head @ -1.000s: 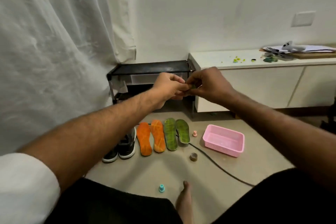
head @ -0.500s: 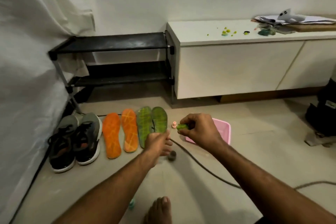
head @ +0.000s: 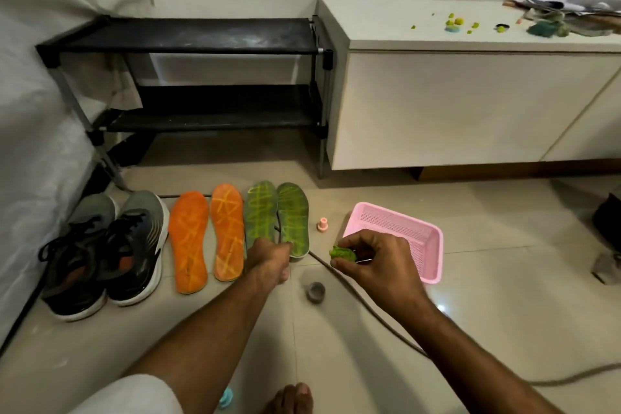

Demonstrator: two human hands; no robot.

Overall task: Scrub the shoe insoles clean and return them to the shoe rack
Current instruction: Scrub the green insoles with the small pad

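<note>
Two orange insoles [head: 189,239] [head: 228,228] and two green insoles [head: 260,212] [head: 293,212] lie side by side on the floor before a black two-shelf shoe rack [head: 188,40]. My left hand [head: 270,257] reaches down to the heel end of the rightmost green insole, its fingertips at the heel edge. Whether it grips the insole is hidden by the hand's back. My right hand [head: 373,262] pinches a small green scrubbing lump [head: 342,253] just left of the pink basket.
A pair of dark sneakers [head: 104,252] stands left of the insoles. A pink basket [head: 426,245], a small pink cap [head: 322,224], a grey cap [head: 316,291], a blue cap [head: 226,397] and a cable [head: 363,306] lie on the floor. White cabinet [head: 470,104] at right.
Both hands came down from in front of the rack and parted. My left hand went to the green insole's heel; my right hand kept the green lump and moved right.
</note>
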